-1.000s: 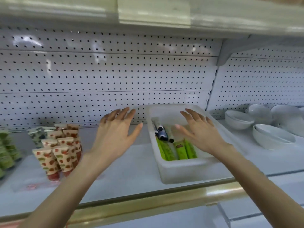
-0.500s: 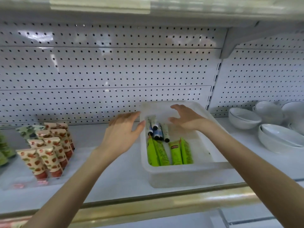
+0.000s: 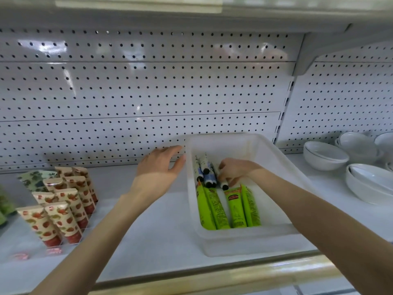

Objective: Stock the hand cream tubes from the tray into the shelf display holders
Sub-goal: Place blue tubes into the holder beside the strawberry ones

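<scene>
Right hand [image 3: 236, 169] now in tray [image 3: 244, 235], fingers [image 3: 232, 181] pinching half-hidden tube [image 3: 223, 185]; left hand [image 3: 161, 167] fingers wide

Green tubes [image 3: 234, 207] and black-capped tubes [image 3: 207, 176] lie flat in the white tray [image 3: 244, 241].

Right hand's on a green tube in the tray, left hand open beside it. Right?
Head view: the right hand grips a pale black-capped tube in the translucent white plastic tray, not a green one; left hand open beside it.
</scene>
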`<move>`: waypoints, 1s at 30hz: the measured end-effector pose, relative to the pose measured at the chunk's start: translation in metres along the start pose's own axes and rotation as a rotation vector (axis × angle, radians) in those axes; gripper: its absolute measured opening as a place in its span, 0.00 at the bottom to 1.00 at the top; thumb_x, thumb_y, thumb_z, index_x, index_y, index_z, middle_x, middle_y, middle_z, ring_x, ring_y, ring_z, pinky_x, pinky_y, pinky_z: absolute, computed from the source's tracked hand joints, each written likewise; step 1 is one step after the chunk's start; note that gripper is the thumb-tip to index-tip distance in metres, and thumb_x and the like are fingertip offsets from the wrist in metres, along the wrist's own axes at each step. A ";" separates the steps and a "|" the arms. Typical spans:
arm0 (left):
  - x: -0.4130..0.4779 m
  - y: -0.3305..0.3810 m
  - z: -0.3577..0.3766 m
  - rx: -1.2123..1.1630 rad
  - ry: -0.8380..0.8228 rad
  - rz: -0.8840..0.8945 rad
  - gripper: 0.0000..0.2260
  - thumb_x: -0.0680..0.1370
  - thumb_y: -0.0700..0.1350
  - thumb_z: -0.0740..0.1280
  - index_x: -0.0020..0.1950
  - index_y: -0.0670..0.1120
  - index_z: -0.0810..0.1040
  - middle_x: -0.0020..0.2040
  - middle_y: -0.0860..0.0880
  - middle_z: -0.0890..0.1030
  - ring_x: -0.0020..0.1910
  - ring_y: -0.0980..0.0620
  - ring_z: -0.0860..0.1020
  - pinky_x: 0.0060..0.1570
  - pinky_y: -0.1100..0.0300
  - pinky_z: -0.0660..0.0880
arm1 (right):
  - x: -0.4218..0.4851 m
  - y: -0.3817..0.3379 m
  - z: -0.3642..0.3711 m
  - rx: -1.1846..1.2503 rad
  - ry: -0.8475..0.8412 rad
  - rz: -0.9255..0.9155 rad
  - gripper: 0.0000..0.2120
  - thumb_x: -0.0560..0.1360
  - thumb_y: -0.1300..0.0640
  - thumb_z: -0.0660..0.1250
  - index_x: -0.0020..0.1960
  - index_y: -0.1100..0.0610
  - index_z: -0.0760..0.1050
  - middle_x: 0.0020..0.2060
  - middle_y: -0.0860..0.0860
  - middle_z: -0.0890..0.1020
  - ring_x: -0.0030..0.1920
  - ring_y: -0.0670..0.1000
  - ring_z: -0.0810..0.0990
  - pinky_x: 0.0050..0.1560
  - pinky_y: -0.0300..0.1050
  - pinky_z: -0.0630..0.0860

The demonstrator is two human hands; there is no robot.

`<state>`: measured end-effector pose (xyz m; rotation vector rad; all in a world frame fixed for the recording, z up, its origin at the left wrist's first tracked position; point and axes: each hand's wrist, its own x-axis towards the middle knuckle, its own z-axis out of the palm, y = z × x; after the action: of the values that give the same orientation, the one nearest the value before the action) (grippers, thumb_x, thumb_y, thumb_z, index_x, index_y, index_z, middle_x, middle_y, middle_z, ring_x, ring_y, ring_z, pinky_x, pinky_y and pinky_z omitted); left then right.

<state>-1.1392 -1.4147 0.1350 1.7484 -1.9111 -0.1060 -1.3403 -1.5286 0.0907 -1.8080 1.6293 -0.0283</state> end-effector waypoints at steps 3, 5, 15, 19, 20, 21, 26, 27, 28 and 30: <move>0.005 -0.004 0.005 -0.031 0.002 -0.001 0.17 0.80 0.53 0.56 0.68 0.52 0.69 0.64 0.51 0.75 0.63 0.50 0.71 0.60 0.57 0.66 | -0.001 0.001 -0.002 0.089 -0.011 0.003 0.06 0.71 0.63 0.69 0.41 0.62 0.72 0.36 0.57 0.76 0.41 0.58 0.80 0.51 0.56 0.80; 0.008 -0.006 0.008 -0.059 0.010 0.002 0.17 0.80 0.53 0.56 0.68 0.53 0.70 0.64 0.52 0.75 0.63 0.50 0.71 0.60 0.56 0.67 | -0.005 -0.001 -0.005 0.140 -0.020 0.020 0.12 0.73 0.64 0.68 0.55 0.64 0.73 0.49 0.62 0.79 0.49 0.60 0.81 0.50 0.52 0.80; 0.024 -0.017 0.018 -0.358 -0.004 0.044 0.12 0.79 0.48 0.61 0.61 0.49 0.77 0.59 0.53 0.79 0.60 0.56 0.75 0.59 0.59 0.70 | -0.025 -0.016 -0.028 0.595 0.117 -0.200 0.19 0.77 0.64 0.64 0.66 0.54 0.68 0.52 0.51 0.79 0.52 0.51 0.77 0.46 0.44 0.76; 0.034 -0.013 0.017 -0.496 0.009 0.037 0.11 0.78 0.48 0.64 0.59 0.48 0.77 0.56 0.54 0.79 0.58 0.57 0.76 0.58 0.64 0.69 | -0.037 -0.027 -0.029 0.737 0.022 -0.372 0.15 0.78 0.63 0.63 0.59 0.47 0.68 0.49 0.46 0.77 0.52 0.46 0.76 0.51 0.41 0.75; 0.036 -0.011 0.016 -0.538 0.010 0.038 0.11 0.77 0.48 0.65 0.58 0.47 0.77 0.55 0.54 0.79 0.58 0.57 0.75 0.57 0.65 0.68 | -0.038 -0.030 -0.027 0.756 -0.021 -0.423 0.14 0.78 0.63 0.63 0.57 0.48 0.69 0.49 0.47 0.76 0.51 0.46 0.76 0.50 0.40 0.75; 0.038 -0.009 0.015 -0.581 0.009 0.037 0.11 0.77 0.48 0.65 0.57 0.47 0.78 0.54 0.55 0.79 0.57 0.57 0.75 0.55 0.67 0.68 | -0.039 -0.032 -0.024 0.767 -0.059 -0.471 0.12 0.77 0.63 0.63 0.56 0.49 0.71 0.48 0.47 0.76 0.50 0.46 0.76 0.50 0.41 0.75; 0.046 -0.001 0.016 -0.743 0.036 0.043 0.05 0.76 0.45 0.67 0.49 0.45 0.78 0.47 0.54 0.81 0.51 0.56 0.78 0.51 0.62 0.72 | -0.043 -0.042 -0.015 0.806 -0.144 -0.556 0.09 0.77 0.65 0.62 0.54 0.55 0.73 0.48 0.51 0.78 0.47 0.47 0.78 0.49 0.41 0.78; 0.047 -0.001 0.016 -0.767 0.052 0.040 0.05 0.75 0.44 0.68 0.48 0.44 0.78 0.46 0.53 0.81 0.50 0.56 0.78 0.52 0.59 0.73 | -0.043 -0.042 -0.015 0.817 -0.153 -0.566 0.09 0.77 0.65 0.62 0.54 0.55 0.73 0.48 0.51 0.78 0.47 0.48 0.79 0.49 0.41 0.78; 0.048 -0.001 0.017 -0.790 0.067 0.037 0.05 0.75 0.44 0.68 0.48 0.43 0.78 0.46 0.52 0.81 0.50 0.56 0.78 0.53 0.59 0.74 | -0.044 -0.042 -0.015 0.832 -0.162 -0.571 0.09 0.77 0.66 0.62 0.53 0.55 0.73 0.48 0.51 0.78 0.47 0.48 0.78 0.48 0.40 0.78; 0.047 -0.001 0.017 -0.824 0.077 0.036 0.05 0.74 0.44 0.69 0.47 0.43 0.78 0.47 0.51 0.82 0.51 0.55 0.79 0.53 0.60 0.74 | -0.044 -0.041 -0.015 0.857 -0.170 -0.574 0.10 0.76 0.66 0.62 0.53 0.54 0.74 0.47 0.51 0.78 0.48 0.49 0.78 0.48 0.40 0.78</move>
<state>-1.1461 -1.4645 0.1360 1.1308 -1.5130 -0.6932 -1.3211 -1.4984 0.1406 -1.4525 0.7329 -0.6974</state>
